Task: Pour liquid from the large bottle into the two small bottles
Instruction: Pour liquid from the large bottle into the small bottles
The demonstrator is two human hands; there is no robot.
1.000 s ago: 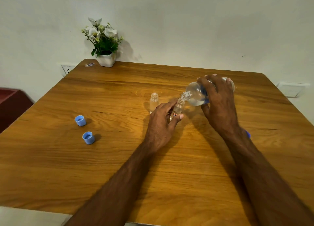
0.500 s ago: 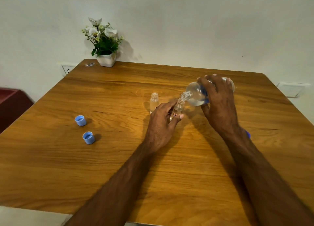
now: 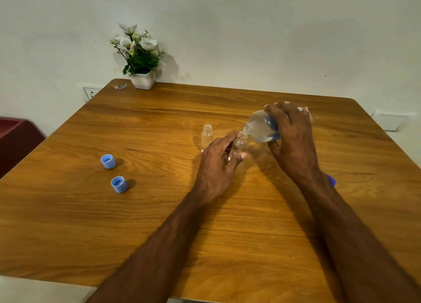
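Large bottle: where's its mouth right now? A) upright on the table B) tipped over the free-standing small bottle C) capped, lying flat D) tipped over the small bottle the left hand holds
D: the large bottle, gripped by the right hand, is tipped with its mouth at the opening of the held small bottle, which the left hand steadies.

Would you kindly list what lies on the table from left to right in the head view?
Farther blue cap → nearer blue cap → flower pot → free small bottle → left hand gripping second small bottle → large bottle in right hand.
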